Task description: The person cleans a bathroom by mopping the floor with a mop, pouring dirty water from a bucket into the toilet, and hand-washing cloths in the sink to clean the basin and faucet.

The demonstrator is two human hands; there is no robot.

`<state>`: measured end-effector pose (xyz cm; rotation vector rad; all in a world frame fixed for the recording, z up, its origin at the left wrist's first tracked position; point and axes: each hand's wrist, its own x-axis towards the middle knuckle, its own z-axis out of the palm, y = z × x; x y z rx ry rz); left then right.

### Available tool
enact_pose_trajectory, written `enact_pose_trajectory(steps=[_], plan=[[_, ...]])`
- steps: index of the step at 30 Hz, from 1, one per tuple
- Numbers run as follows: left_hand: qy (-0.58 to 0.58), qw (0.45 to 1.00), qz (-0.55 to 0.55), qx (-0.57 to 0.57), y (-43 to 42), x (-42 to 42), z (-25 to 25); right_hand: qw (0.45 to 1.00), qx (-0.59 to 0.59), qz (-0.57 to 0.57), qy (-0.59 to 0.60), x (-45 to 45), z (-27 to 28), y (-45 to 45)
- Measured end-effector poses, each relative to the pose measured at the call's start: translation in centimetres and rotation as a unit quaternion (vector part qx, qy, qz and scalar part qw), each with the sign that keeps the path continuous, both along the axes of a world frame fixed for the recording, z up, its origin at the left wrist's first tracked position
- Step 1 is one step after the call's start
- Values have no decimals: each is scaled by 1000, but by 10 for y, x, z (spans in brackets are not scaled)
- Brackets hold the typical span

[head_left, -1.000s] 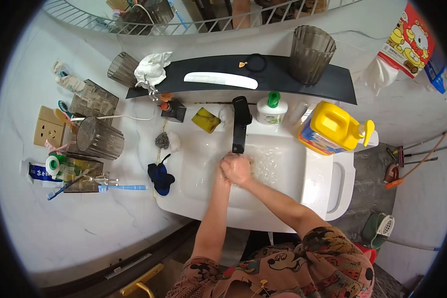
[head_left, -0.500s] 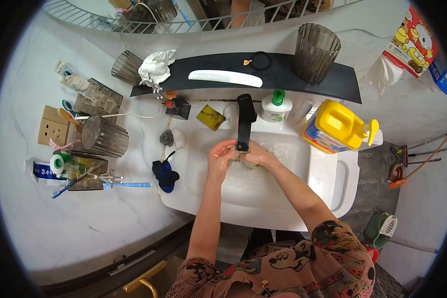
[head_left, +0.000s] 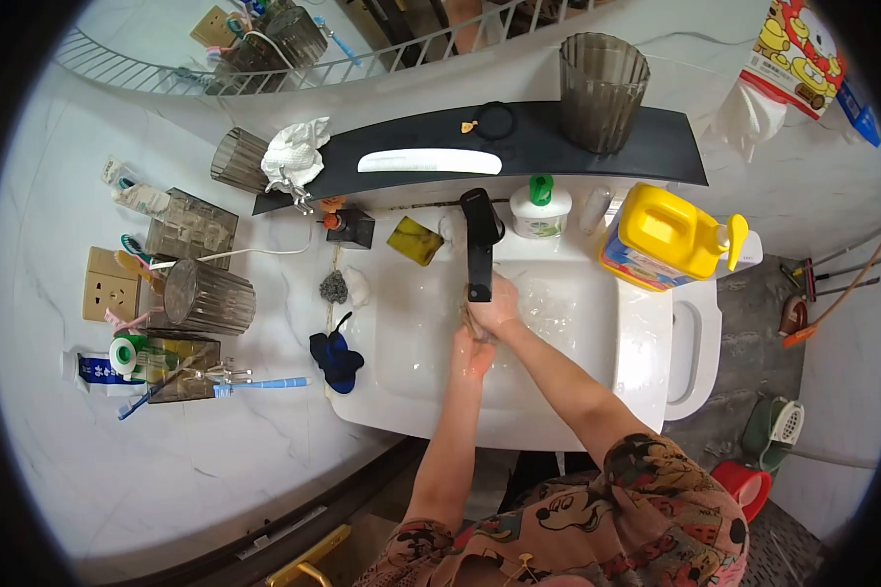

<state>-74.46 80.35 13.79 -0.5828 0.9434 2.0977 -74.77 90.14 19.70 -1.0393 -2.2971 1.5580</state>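
Observation:
Both hands are together over the white sink (head_left: 416, 367), just below the spout of the black faucet (head_left: 481, 254). My right hand (head_left: 499, 303) is partly covered by the spout, with its fingers curled inward. My left hand (head_left: 474, 349) lies lower and presses up against it, its fingers closed. A little of a pale brownish thing shows between the two hands, too covered to name. Water and scattered droplets lie in the basin. Nearest behind the hands are a yellow-green sponge (head_left: 414, 241) and a white soap bottle with a green top (head_left: 540, 210).
A large yellow pump jug (head_left: 661, 240) stands on the sink's right rim. To the left lie a dark blue cloth item (head_left: 336, 362) and a grey scouring ball (head_left: 334, 287). Behind, a black shelf (head_left: 538, 147) carries a white comb (head_left: 429, 160) and a ribbed cup (head_left: 603, 93).
My left hand has moved down and right, now below the right hand and pressed against it. The right hand has shifted slightly. The whole view has also moved a little.

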Motion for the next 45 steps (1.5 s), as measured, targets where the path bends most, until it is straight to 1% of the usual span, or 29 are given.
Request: enact_pose_trajectory(steps=[1, 2, 3, 4, 5, 6, 8, 10, 11, 12, 14, 15, 17, 18, 20, 23, 24, 25, 29, 32, 33, 35, 38, 39, 41, 42, 43, 44, 45], plan=[[-12, 999, -43, 25, -12, -10, -22, 999, -33, 25, 18, 4, -12, -8], [120, 977, -83, 155, -19, -20, -57, 996, -67, 50, 35, 9, -24, -17], [247, 920, -117, 279, -26, -31, -98, 985, 89, 106, 100, 24, -15, -33], [208, 924, -142, 288, -29, -36, -74, 969, 169, 136, 122, 26, -18, -37], [137, 964, -111, 201, -28, -31, -52, 944, 251, 157, 145, 29, -19, -40], [66, 993, -54, 80, -17, -15, -8, 969, 187, 142, 73, 22, -19, -26], [32, 999, -20, 1, -9, -2, 18, 990, 47, 109, -72, 2, -6, 6], [48, 995, -62, 64, -20, -22, -4, 984, 54, 169, -23, 13, 7, -2], [54, 990, -82, 97, -23, -29, -16, 977, 119, 169, 51, 23, -4, -18], [63, 992, -83, 66, -22, -27, -10, 961, 178, 171, 122, 29, -12, -30], [80, 993, -89, 5, -8, -21, 11, 979, 148, 136, -17, 17, -18, 1], [72, 991, -108, -11, -8, -18, 5, 981, 130, 117, -86, 13, -21, 17], [61, 987, -145, -43, -12, -19, -11, 981, 183, 63, 10, 15, -23, 32], [126, 972, -177, -91, -10, -21, -2, 975, 210, 35, 56, 18, -22, 39], [247, 922, -238, -180, 4, -21, 25, 985, 140, 94, 27, 31, -12, 51], [332, 850, -343, -223, 22, -25, 33, 991, -22, 133, 14, 45, -3, 73], [369, 833, -335, -241, 28, -26, 30, 987, -87, 137, 15, 47, 1, 78], [404, 814, -326, -259, 34, -26, 26, 981, -138, 131, 36, 53, 30, 81], [560, 755, -247, -235, 47, -28, 27, 973, -62, 121, 188, 49, 16, 94], [526, 727, -261, -356, 35, -29, 39, 979, -14, 156, 128, 48, 28, 88], [561, 704, -222, -373, 28, -33, 41, 980, 71, 186, 19, 49, 40, 86], [627, 651, -143, -403, 7, -36, 41, 967, 54, 247, -36, 42, 25, 78], [588, 701, -146, -377, -19, -36, 44, 953, 89, 285, -48, 32, 16, 61], [557, 741, -118, -356, -25, -37, 50, 951, 110, 288, -39, 27, 15, 53], [488, 815, -71, -306, -34, -33, 70, 958, 44, 281, 39, 15, -5, 39], [512, 793, -40, -329, -36, -29, 84, 961, 16, 267, 75, 10, -16, 37], [537, 772, -15, -341, -36, -27, 95, 963, 48, 265, 29, 6, -25, 34], [540, 753, -43, -374, -48, -32, 96, 964, 79, 254, -22, 3, -28, 32], [530, 752, -28, -391, -53, -31, 103, 962, 94, 257, 2, 6, -27, 35]])
